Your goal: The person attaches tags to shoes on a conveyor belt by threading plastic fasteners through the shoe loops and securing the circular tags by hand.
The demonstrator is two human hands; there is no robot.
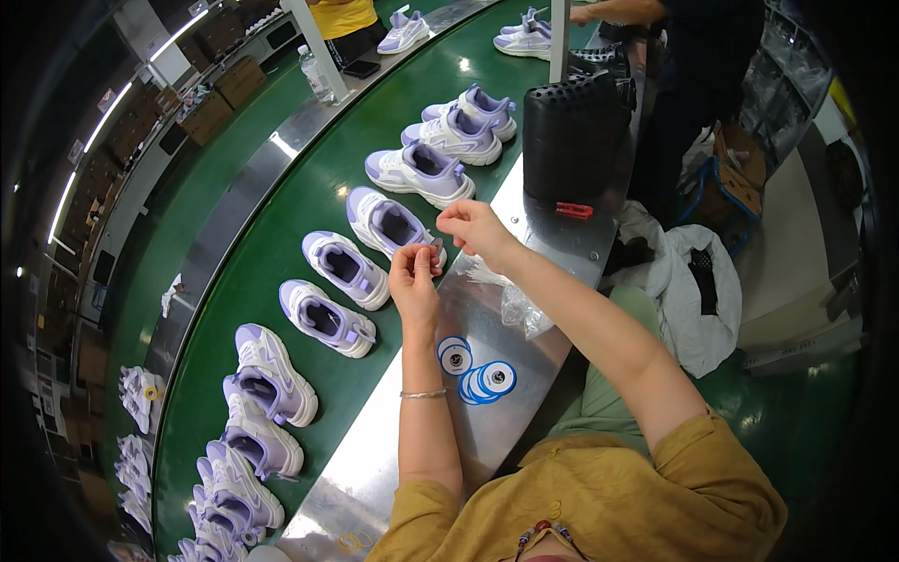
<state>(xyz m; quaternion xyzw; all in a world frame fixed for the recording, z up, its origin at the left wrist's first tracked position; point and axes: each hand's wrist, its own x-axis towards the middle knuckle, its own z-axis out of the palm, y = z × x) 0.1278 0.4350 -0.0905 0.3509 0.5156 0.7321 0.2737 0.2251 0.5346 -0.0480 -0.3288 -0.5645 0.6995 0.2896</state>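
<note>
My left hand (415, 273) is raised over the inner edge of the green conveyor, its fingers pinched on a small greyish piece (437, 244) too small to name. Just right of it, my right hand (476, 234) has thumb and fingertips pressed together; whatever is between them cannot be made out. Behind both hands sits a white and lilac sneaker (384, 223), partly covered by my left fingers. Under my right wrist lie a bundle of thin white strings (480, 273) and a clear plastic bag (524, 311). Several round blue-edged tags (488, 381) overlap on the metal ledge (440, 426) by my left forearm.
More white and lilac sneakers (257, 431) line the curved green conveyor (309, 201). A black perforated bin (576, 140) stands at the ledge's far end, a red object (574, 211) by its base. A white sack (698, 300) lies to the right. Another person's arm (626, 11) reaches in beyond.
</note>
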